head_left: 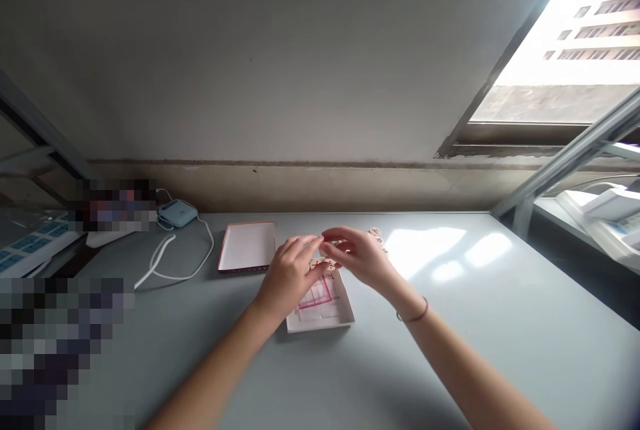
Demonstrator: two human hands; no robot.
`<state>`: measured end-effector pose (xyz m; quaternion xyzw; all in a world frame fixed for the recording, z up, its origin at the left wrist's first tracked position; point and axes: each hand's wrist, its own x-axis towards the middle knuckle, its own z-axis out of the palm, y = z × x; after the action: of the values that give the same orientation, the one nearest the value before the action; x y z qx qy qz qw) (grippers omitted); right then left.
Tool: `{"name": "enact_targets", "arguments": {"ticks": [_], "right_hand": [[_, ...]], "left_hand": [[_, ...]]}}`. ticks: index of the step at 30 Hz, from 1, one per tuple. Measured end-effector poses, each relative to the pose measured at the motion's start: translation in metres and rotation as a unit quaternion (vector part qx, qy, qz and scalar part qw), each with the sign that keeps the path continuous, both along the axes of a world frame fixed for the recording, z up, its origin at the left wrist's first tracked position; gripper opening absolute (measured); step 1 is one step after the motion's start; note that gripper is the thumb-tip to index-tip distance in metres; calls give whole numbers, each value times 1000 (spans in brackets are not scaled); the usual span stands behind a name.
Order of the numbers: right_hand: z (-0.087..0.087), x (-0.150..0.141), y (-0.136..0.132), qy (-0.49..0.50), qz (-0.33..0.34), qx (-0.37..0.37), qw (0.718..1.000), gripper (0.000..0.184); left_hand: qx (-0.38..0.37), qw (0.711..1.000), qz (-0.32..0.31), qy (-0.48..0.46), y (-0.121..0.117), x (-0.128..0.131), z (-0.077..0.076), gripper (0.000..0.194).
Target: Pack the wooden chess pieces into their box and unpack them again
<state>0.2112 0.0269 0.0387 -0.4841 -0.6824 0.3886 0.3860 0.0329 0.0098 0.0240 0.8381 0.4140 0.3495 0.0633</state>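
**Red-marked discs (323, 264) bunched at my fingers, far end of the white box (320, 326)**

So I've got both hands working tight together over the far end of that box. The round discs show in the gap between my left hand (290, 269) and right hand (361, 255), right by both thumbs. Left fingers reach out past the discs, thumb held apart just under them. Right fingers are bent, with the tips close to the left ones. Honestly can't tell from here whether either hand is actually pinching a disc; too much overlap.

Inside the box there's a sheet with pink lines (315, 295), nearer me than the discs. More discs (376, 237) sit beyond the box's far right corner, partly behind my right hand. The open shallow tray (247, 245) is off the box's far left, all on the same grey desk (525, 323).
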Motion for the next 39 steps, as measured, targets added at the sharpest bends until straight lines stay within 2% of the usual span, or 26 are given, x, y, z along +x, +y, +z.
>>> {"name": "enact_targets", "arguments": {"ticks": [3,6,11,15,21,25,27,33,39], "right_hand": [[-9,-8,-16,77,-19,-4,997,30],[-16,-4,-21,127,-42,-28,991,36],[-20,11,-24,149,-125,-29,981,38],[-23,16,-26,134,-131,-16,982,33],[-23,14,-32,59,-65,-6,996,22],[-22,10,-38,-44,-15,47,998,13],[-23,7,-39,-106,0,87,991,8],[-34,-5,-39,-237,54,204,948,9],[-39,-6,-40,-326,36,242,913,10]], "left_hand": [[-35,999,-22,-34,2,5,-1,27],[-78,996,-28,-44,0,5,-6,25],[-115,991,-20,-62,-5,0,-11,15],[-122,991,-52,3,-9,-1,-14,6],[-77,984,-56,149,-9,1,-18,8],[-62,984,-43,162,-6,-1,-20,7],[-66,986,-27,150,-5,-5,-20,10],[-110,981,9,158,0,-19,-20,45],[-132,977,-8,168,5,-25,-29,48]]}}
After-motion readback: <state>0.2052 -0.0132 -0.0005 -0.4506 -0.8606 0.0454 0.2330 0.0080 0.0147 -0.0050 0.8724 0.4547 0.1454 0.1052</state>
